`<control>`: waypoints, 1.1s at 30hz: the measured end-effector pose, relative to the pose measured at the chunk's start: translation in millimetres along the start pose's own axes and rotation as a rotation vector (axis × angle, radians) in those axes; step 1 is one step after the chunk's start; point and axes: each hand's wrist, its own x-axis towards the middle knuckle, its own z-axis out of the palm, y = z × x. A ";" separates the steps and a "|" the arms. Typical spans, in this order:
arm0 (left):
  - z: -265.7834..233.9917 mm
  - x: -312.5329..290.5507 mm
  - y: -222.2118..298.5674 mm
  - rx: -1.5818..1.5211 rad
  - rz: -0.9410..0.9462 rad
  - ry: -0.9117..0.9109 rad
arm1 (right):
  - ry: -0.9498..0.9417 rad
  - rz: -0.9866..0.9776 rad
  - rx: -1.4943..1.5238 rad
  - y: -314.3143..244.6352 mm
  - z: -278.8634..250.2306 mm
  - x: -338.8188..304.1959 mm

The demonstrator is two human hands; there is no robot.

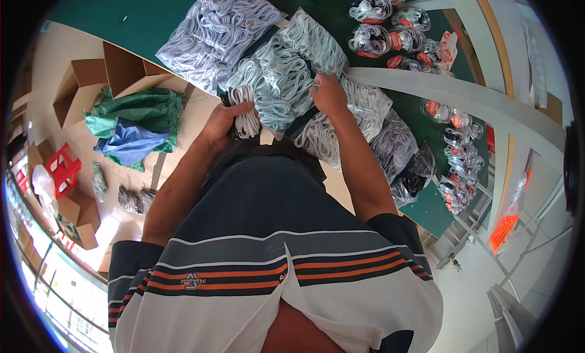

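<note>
Clasping a white cable bundle (246, 121) near upper centre, left hand (220, 122) clamped round it, right hand (329, 96) curled at bagged cables (277, 78), whether pinching them unclear.

Green tabletop (116, 17) — white frame bar (439, 83) across it, beige floor (64, 39), red stool (64, 170), bright panes (73, 307) lower left

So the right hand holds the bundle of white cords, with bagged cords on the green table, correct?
No: the head view shows the left hand, not the right hand, holding the bundle of white cords; bagged cords do lie on the green table.
</note>
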 end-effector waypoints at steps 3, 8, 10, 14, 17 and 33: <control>-3.5 7.0 9.2 0.004 -0.021 0.012 | -0.052 -0.015 0.273 -7.2 -9.8 3.5; -7.5 12.3 18.0 0.045 -0.041 -0.005 | -0.054 0.209 0.439 -37.8 0.2 10.3; -6.2 12.9 22.4 0.060 -0.044 -0.009 | -0.050 0.283 0.465 -42.4 3.9 14.8; 2.3 10.1 31.5 0.090 -0.060 0.043 | -0.031 0.387 0.473 -44.4 14.8 21.2; -2.9 14.8 35.4 0.106 -0.061 0.034 | -0.049 0.388 0.582 -31.5 19.2 20.2; 78.2 37.5 71.6 0.620 0.247 -0.115 | -0.205 0.137 0.994 -88.8 -129.9 -7.1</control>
